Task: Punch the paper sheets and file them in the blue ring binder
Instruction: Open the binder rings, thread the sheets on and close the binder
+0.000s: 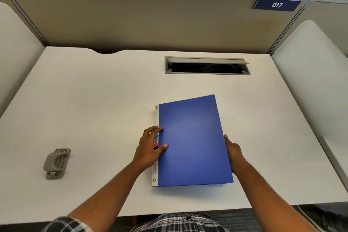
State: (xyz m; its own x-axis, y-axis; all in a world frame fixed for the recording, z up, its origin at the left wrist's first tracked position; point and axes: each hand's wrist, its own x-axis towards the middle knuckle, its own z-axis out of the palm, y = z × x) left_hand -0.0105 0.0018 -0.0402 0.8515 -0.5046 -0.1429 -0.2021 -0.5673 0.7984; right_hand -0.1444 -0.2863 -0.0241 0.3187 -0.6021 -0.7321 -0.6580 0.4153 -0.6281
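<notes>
I am holding the blue binder (192, 141) by its two long edges, and it is lying closed on the desk (94, 100), nearer to me than the cable slot (207, 66). My left hand (148, 149) is gripping the spine edge, thumb and fingertips curling onto the cover. My right hand (233, 152) is pressing against the open edge, though I cannot tell how its fingers are lying (the cover is hiding them). I am judging it light, stiff and flat, with a smooth cover that could slip, so the spine seems the safest place to hold. It is looking plain blue, with a white label strip down the spine. The hole punch (57, 164) is sitting well to the left of the binder.
</notes>
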